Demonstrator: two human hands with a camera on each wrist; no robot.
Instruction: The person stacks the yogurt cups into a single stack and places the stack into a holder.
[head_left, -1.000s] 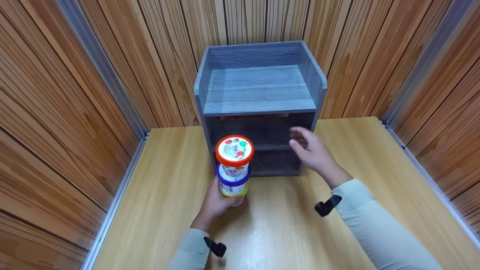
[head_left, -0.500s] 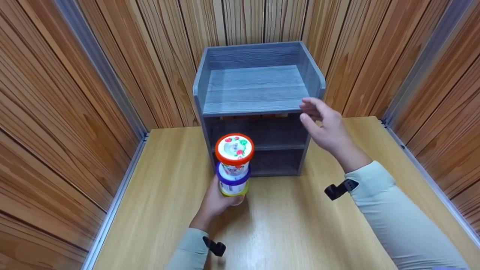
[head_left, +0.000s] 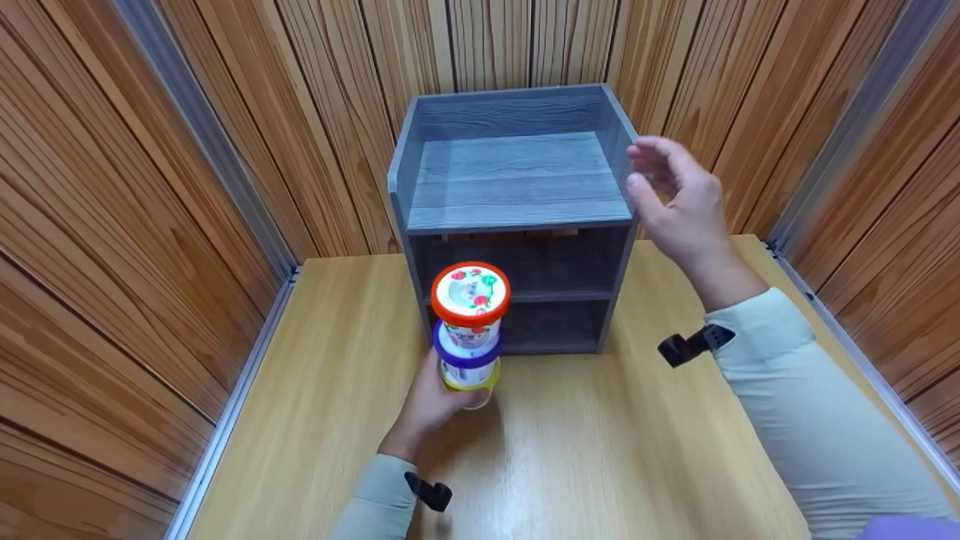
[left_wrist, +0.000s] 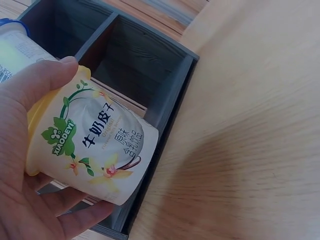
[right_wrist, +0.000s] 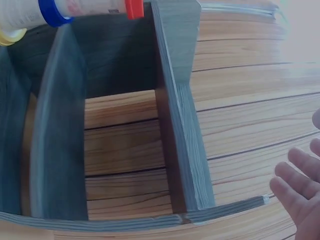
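My left hand (head_left: 431,401) grips the bottom of three stacked milk-drink cups in front of the shelf. That bottom cup (left_wrist: 100,135) has a yellow rim and vanilla-flower print; thumb and fingers wrap round it in the left wrist view. A cup with a purple-blue lid (head_left: 469,364) sits on it, and a cup with a red lid (head_left: 471,294) tops the stack. Raised beside the upper right side of the grey shelf (head_left: 517,180), my right hand (head_left: 686,202) holds nothing, its fingers loosely bent and thumb apart. In the right wrist view its fingers (right_wrist: 295,177) show at the right edge.
The grey shelf has a walled top and two compartments below, partly open at the back. It stands on a light wood table (head_left: 337,360) against a wood-panelled wall (head_left: 322,112). Metal rails (head_left: 225,450) edge the table at both sides.
My right hand has risen and moved right, from in front of the shelf's compartments to beside its top. The left hand and stacked cups have stayed almost still.
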